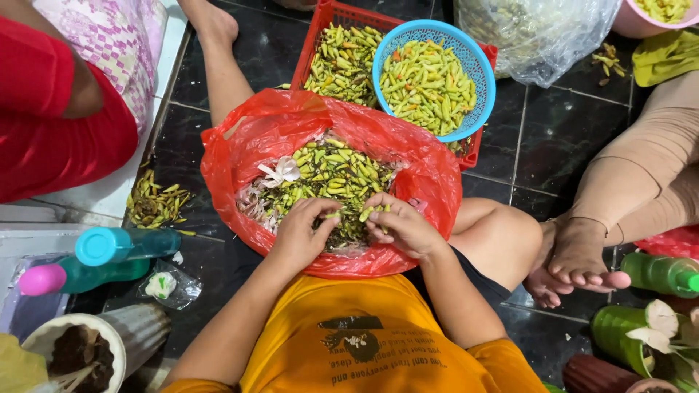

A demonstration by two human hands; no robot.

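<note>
Nearest: left hand and right hand, inside the red bag, fingertips pressed together, pinching small green chilies. Beyond the bag, heaped blue colander on a red crate. Likely risk: thin bag sagging off the lap, spilling chilies onto dark tiles.

Both forearms reach forward from the body, bare, elbows bent and angled inward. The 2 hands meet close together, palms down: left hand with fingers curled, right hand with fingertips pinched.
</note>
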